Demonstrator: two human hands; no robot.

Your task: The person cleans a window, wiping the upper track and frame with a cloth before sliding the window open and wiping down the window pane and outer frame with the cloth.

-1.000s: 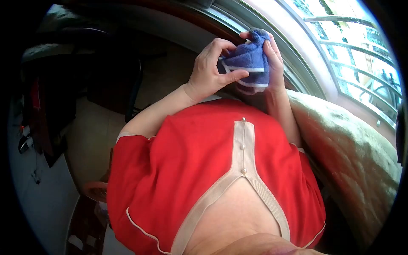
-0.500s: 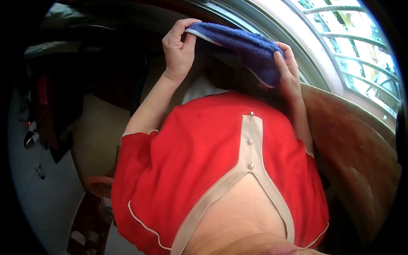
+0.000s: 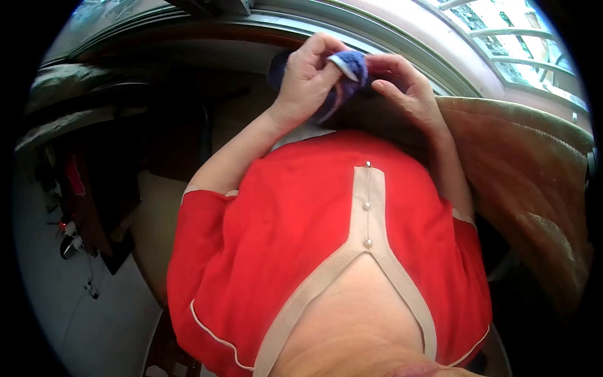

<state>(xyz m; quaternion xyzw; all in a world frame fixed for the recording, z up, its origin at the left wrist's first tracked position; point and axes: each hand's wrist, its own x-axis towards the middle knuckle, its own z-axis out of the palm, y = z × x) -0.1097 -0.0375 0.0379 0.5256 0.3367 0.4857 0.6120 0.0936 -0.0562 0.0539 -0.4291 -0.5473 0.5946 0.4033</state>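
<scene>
A small blue towel with a pale edge is bunched up at the top centre of the view, near the window. My left hand is closed around it, thumb pressed on the pale edge. Part of the towel hangs below my fingers, and a dark blue part shows to the left of my hand. My right hand is just to the right, with thumb and forefinger apart. Its forefinger reaches to the towel's right side; whether it touches there I cannot tell.
A window with a metal frame and bars outside runs along the top right. A brown leather-like surface lies on the right. Dark furniture fills the left, with a cable and plugs near a pale surface.
The towel was stretched between both hands and is now bunched in my left hand. My left hand moved right, and my right hand let go of its end. The view shifted slightly.
</scene>
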